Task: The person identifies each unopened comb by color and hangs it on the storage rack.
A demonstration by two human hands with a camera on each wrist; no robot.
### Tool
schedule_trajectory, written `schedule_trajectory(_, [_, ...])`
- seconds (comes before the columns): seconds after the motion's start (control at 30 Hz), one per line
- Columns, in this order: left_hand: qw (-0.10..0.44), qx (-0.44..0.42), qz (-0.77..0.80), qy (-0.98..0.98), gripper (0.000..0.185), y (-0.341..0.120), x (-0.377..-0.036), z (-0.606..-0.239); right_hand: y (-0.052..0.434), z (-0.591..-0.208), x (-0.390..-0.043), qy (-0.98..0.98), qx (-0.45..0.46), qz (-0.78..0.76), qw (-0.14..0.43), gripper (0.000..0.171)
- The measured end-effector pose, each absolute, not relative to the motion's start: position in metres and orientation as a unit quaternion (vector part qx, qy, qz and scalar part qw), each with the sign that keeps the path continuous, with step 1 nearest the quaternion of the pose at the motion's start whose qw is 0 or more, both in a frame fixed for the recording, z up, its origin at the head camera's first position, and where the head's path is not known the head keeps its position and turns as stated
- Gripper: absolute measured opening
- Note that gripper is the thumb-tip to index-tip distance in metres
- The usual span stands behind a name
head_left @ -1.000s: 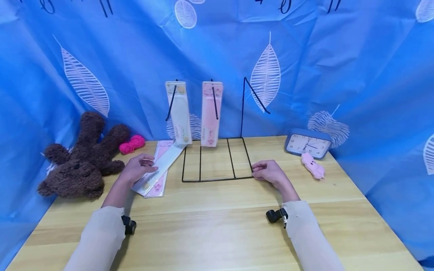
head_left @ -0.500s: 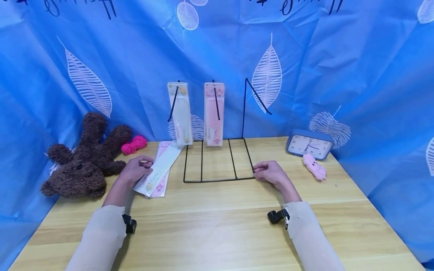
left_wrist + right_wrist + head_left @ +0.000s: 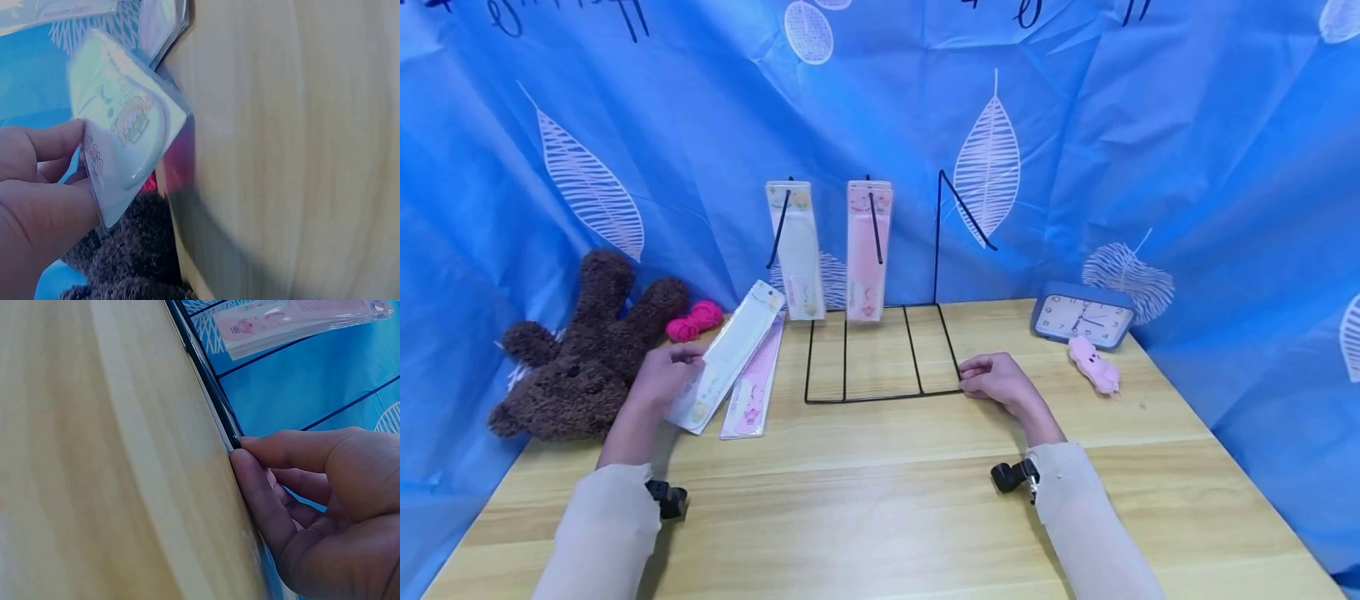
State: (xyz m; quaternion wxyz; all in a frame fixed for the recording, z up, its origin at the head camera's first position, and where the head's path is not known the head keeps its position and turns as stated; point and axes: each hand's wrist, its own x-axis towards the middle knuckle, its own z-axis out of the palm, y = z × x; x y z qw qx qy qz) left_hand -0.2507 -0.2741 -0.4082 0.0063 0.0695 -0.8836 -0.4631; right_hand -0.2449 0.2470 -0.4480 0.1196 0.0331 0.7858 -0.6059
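Note:
My left hand [image 3: 664, 375] pinches the left edge of a white packaged comb [image 3: 730, 354] between thumb and fingers. The pack slants with its far end raised; its printed front [image 3: 128, 119] shows in the left wrist view. Just right of it, a pink packaged comb [image 3: 751, 400] lies on the table. My right hand [image 3: 996, 383] pinches the front right corner of a black wire rack [image 3: 880, 399] between thumb and forefinger. White comb packs [image 3: 797, 250] hang on the rack's left hook and pink ones [image 3: 867, 275] on its middle hook. The right hook [image 3: 973, 221] is bare.
A brown plush bear [image 3: 565, 383] lies at the left, with a bright pink yarn bundle [image 3: 694, 321] beside it. To the right stand a blue clock [image 3: 1084, 317] and a small pink toy [image 3: 1094, 367]. A blue patterned cloth [image 3: 715, 150] hangs behind the table.
My left hand has moved left with the white comb pack, drawing it off the pink pack, which is more uncovered now. The right hand stays at the rack's corner.

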Motion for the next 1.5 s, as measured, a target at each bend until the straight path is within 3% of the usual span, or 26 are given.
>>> schedule_trajectory(0.43, [0.069,0.045,-0.508,-0.857,0.033,-0.292,-0.239,-0.393,0.246,-0.446,-0.244,0.784,0.035,-0.608,0.122,0.043])
schedule_trajectory(0.67, [0.117,0.001,-0.608,-0.785,0.01,-0.302,-0.232,-0.393,0.246,-0.446,-0.244,0.786,0.034,-0.605,0.121,0.043])
schedule_trajectory(0.93, [0.102,-0.047,-0.594,-0.797,0.012,-0.303,-0.223,-0.387,0.247,-0.447,-0.245,0.781,0.034,-0.611,0.123,0.044])
schedule_trajectory(1.23, [0.08,-0.164,-0.627,-0.757,0.011,-0.296,-0.223,-0.385,0.248,-0.446,-0.243,0.781,0.034,-0.612,0.122,0.043])
schedule_trajectory(1.5, [0.087,-0.193,-0.624,-0.752,0.01,-0.291,-0.221,-0.377,0.246,-0.447,-0.245,0.779,0.032,-0.613,0.127,0.045])
